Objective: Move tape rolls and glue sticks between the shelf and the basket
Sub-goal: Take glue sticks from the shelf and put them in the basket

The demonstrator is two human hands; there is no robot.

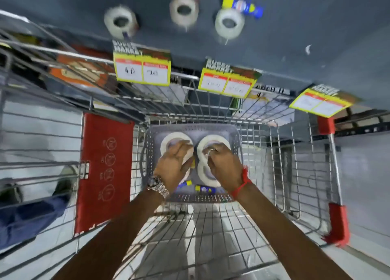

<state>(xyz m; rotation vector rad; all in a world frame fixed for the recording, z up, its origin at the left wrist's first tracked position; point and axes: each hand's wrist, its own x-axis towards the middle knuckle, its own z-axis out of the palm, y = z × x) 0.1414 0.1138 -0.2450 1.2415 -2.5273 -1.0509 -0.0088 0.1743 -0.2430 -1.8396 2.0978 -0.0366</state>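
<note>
A grey plastic basket (pixel 237 141) sits inside a wire shopping cart. Clear tape rolls lie in it, one at the back left (pixel 168 140), one at the back right (pixel 219 140) and one lower down (pixel 203 175), with blue-and-yellow glue sticks (pixel 205 188) along its near side. My left hand (pixel 173 165) reaches over the back left roll, fingers curled onto it. My right hand (pixel 221 161) rests fingers on the back right roll. Whether either roll is gripped is unclear. On the dark shelf (pixel 295 36) above lie more tape rolls (pixel 229 24) and glue sticks (pixel 242 6).
The wire cart (pixel 211 237) surrounds the basket, with a red child-seat flap (pixel 103 170) at left and red handle ends (pixel 337 222) at right. Yellow price tags (pixel 142 71) hang from the shelf edge. Packaged goods lie on lower shelves behind the cart.
</note>
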